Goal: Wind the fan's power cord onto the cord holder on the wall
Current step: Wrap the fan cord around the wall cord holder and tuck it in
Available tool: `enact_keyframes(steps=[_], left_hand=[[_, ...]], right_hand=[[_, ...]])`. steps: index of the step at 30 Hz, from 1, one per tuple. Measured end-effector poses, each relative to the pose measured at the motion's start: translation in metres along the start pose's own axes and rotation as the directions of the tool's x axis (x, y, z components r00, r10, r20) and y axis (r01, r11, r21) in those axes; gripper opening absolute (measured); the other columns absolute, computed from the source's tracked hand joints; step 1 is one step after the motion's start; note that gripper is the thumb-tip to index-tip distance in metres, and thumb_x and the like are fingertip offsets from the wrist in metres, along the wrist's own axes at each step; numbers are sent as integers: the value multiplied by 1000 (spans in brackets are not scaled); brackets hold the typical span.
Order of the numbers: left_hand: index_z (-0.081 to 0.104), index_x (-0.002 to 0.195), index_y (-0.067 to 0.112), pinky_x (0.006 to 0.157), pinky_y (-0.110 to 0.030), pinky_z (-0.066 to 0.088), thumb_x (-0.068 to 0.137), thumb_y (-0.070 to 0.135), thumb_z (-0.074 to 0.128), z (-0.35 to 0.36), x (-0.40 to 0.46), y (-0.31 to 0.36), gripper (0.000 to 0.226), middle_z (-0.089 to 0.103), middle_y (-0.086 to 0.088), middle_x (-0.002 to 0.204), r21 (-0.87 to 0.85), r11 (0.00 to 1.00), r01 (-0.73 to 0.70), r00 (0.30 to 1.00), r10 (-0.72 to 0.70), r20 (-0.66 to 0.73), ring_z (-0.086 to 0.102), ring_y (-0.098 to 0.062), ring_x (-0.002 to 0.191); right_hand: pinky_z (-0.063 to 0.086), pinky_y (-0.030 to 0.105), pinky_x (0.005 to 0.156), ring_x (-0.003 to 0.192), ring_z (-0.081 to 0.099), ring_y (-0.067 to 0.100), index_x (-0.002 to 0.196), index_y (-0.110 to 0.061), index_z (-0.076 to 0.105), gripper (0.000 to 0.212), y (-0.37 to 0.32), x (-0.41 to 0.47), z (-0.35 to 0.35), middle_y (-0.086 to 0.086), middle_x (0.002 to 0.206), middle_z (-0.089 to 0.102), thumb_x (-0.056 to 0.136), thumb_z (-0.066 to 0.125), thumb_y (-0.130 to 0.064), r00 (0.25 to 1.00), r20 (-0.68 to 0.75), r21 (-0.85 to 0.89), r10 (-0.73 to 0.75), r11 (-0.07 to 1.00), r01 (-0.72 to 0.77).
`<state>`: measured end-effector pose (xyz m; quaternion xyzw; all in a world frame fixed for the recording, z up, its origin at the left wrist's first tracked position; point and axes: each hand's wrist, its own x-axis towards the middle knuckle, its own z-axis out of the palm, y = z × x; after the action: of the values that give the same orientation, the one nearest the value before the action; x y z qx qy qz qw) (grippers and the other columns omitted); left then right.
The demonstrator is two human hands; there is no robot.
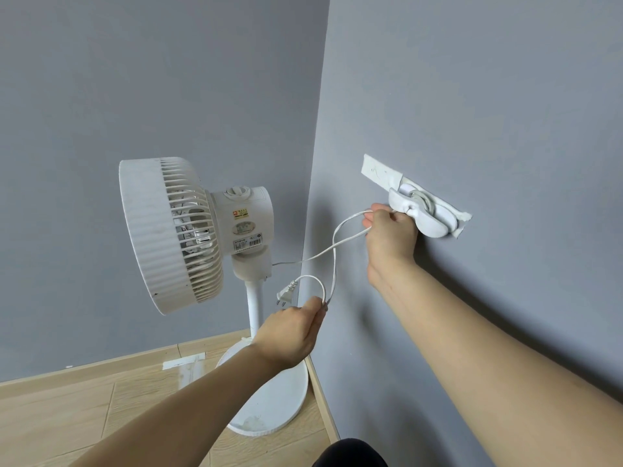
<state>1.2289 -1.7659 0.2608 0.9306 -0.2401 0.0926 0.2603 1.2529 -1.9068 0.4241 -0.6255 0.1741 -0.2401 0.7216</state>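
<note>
A white pedestal fan (pixel 188 230) stands in the room corner, its thin white power cord (pixel 333 261) running from the fan's neck up to the right wall. There a white cord holder (pixel 421 214) is taped to the grey wall, with a few turns of cord around it. My right hand (pixel 391 234) is closed on the cord just left of the holder. Lower down, my left hand (pixel 290 335) pinches the cord near its free end. The two-pin plug (pixel 286 294) hangs on a short loop above that hand.
Two grey walls meet in a corner behind the fan. The fan's round white base (pixel 269 402) rests on a wooden floor (pixel 84 409) close to the right wall. A strip of white tape (pixel 183 361) lies on the floor.
</note>
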Motion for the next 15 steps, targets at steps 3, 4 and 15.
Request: enact_keyframes(steps=[3, 4, 15], left_hand=[[56, 93, 18, 55, -28, 39, 101, 27, 33, 9, 27, 8, 26, 49, 2, 65, -210, 915, 345, 921, -286, 264, 50, -23, 61], [57, 89, 16, 49, -25, 34, 99, 22, 34, 9, 39, 11, 26, 46, 2, 64, -324, 825, 464, 872, -361, 330, 45, -20, 54], [53, 84, 14, 40, -19, 22, 97, 16, 34, -12, 136, 34, 23, 38, -1, 58, -825, 368, 429, 856, -458, 241, 27, -14, 42]], right_hand=[[40, 20, 57, 74, 56, 16, 76, -20, 56, 25, -3, -3, 0, 0, 77, 60, 89, 39, -7, 1000, 4, 34, 30, 999, -30], [40, 19, 59, 76, 58, 17, 77, -20, 57, 26, -4, -4, 0, 1, 80, 62, 89, 38, -6, 999, 4, 45, 39, 998, -39], [38, 29, 59, 72, 43, 20, 86, -9, 52, 11, -17, -10, -11, 6, 79, 44, 91, 42, -12, 978, 95, -217, 185, 963, -161]])
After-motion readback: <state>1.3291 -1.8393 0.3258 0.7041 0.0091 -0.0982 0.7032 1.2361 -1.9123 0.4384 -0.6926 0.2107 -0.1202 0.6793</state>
